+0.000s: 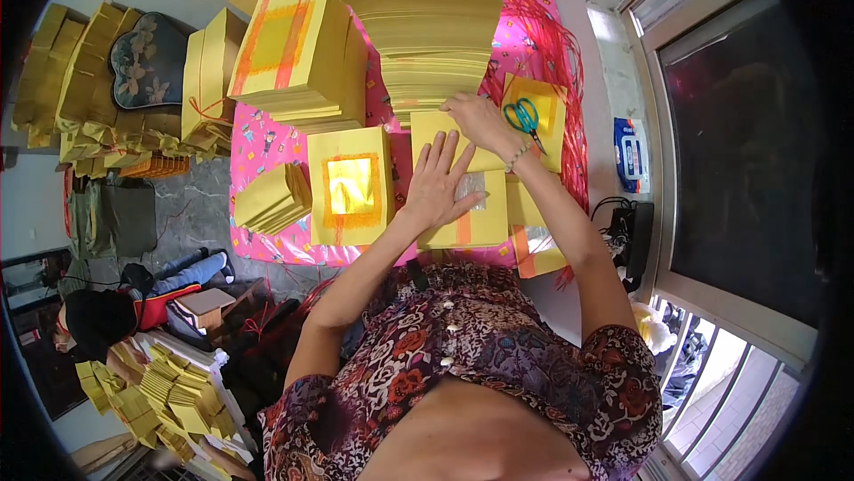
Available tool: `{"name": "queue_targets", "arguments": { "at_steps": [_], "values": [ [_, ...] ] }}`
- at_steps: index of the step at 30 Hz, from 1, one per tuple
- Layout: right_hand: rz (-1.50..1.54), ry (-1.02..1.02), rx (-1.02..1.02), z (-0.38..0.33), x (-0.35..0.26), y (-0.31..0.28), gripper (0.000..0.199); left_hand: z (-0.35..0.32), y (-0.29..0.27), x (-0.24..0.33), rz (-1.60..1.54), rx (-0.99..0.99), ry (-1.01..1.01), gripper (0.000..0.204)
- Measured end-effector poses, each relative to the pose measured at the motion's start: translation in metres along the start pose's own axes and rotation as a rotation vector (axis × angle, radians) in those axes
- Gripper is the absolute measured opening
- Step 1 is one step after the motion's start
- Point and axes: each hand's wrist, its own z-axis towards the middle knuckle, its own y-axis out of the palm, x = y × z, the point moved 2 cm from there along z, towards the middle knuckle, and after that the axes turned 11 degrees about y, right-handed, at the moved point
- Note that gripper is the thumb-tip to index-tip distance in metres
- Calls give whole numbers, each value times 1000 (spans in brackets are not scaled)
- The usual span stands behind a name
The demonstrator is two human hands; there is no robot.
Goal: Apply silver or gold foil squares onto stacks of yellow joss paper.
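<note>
On a pink cloth (pixel 271 141), a tall yellow stack (pixel 427 32) rises beyond a low paper pile (pixel 485 223), with a packet (pixel 553 109) to the right. The left hand (pixel 434 189) rests flat on the pile, fingers spread apart; the right hand (pixel 481 125) curls its fingers at the pile's far edge (whether they pinch, I cannot tell). Teal scissors (pixel 533 131) lie on the packet.
</note>
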Motion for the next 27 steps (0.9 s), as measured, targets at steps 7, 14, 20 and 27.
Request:
{"name": "queue_targets", "arguments": {
  "at_steps": [7,14,20,27],
  "values": [
    [-16,-74,160,-13,-6,-8,19,-1,4,-2,-17,-67,-5,97],
    [181,-5,356,-85,-26,-47,14,-1,2,-2,-5,-106,-26,100],
    [247,159,144,-112,4,-5,18,0,5,-3,14,-89,-2,102],
    [259,150,192,-115,5,2,18,-7,-2,-14,-79,-168,15,101]
  ]
}}
